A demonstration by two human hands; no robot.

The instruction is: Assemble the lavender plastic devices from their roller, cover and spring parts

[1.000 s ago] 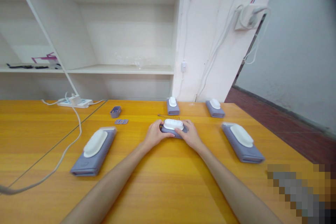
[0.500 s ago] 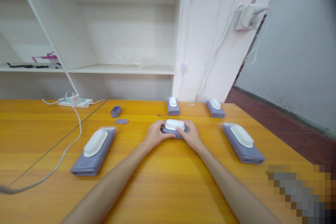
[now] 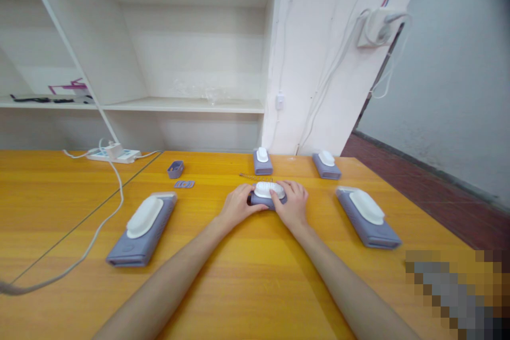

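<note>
Between my hands, on the wooden table, is a grey-purple plastic case [image 3: 258, 202] with a white oval ridged piece [image 3: 263, 190] on top. My left hand [image 3: 238, 205] is closed around its left end, thumb along the near side. At the right end my right hand [image 3: 294, 206] grips it, its thumb pressing on the white piece and its fingers over the far edge. The undersides of the fingers are hidden. Just behind the case lies a thin chain-like strip [image 3: 253, 176].
Similar cases with white tops stand at left [image 3: 139, 228], at right [image 3: 368, 218] and at the back [image 3: 263, 162]. A small purple cup [image 3: 176, 169] and a flat purple plate [image 3: 184, 184] lie back left. A power strip [image 3: 115, 154] trails a white cable.
The case in my hands has shifted slightly to the right. My right hand has moved a little right, and its fingers now reach further over the white piece.
</note>
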